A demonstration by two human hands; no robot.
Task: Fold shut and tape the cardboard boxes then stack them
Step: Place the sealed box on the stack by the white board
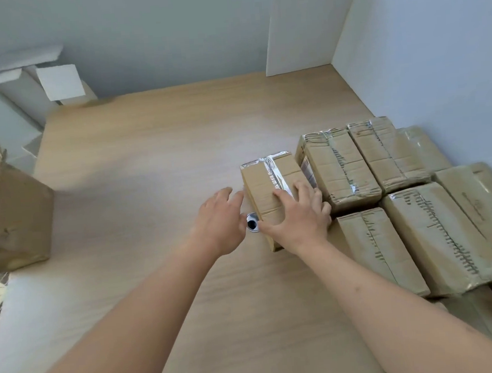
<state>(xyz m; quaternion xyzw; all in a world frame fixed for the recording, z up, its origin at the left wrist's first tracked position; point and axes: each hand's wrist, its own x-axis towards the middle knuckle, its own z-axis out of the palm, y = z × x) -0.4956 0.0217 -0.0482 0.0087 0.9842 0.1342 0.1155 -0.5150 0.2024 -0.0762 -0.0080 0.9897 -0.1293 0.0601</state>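
Light wood-grain table (155, 170), walled on three sides by white panels. Small taped cardboard box (264, 190) near the middle, tape roll (252, 223) touching its near-left edge. Group of taped boxes (411, 202) packed close along the right side. Open brown carton (15, 222) at the left edge, flaps up.

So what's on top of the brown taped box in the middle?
The right hand rests on the taped brown cardboard box, beside shiny silver tape. The cardboard under the palm is hidden.
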